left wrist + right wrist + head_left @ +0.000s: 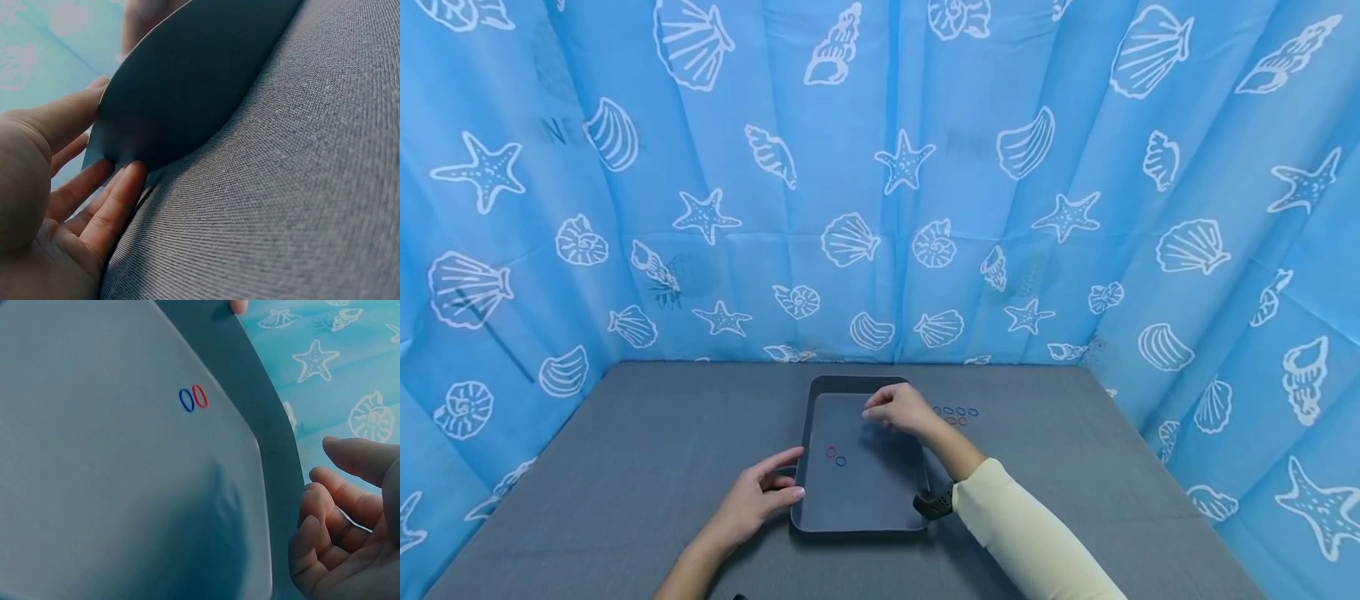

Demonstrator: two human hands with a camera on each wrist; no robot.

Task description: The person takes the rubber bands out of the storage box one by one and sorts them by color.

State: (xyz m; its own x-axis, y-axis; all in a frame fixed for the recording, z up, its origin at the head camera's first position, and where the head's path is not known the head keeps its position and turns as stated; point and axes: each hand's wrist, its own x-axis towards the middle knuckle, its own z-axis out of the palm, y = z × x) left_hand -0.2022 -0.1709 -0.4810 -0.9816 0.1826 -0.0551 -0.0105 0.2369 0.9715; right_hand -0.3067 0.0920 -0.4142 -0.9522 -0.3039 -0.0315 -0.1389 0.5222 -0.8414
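Observation:
A dark grey rectangular tray (857,528) lies on the table. Inside it, toward the left, a small blue ring (182,398) and a small red ring (204,395) lie side by side. My left hand (754,498) touches the tray's left wall with its thumb and fingers spread along it; in the left wrist view the fingertips (134,172) rest against the outer wall. Over the far right part of the tray is my right hand (901,408). Its fingers curl loosely with the thumb apart in the right wrist view, and nothing shows between them.
Beyond the tray's right side, several blue rings (961,412) and red rings (963,422) lie in rows on the grey table (1060,467), partly hidden by the right hand. A blue shell-print curtain (895,275) borders the table. A black band (934,505) circles the right wrist.

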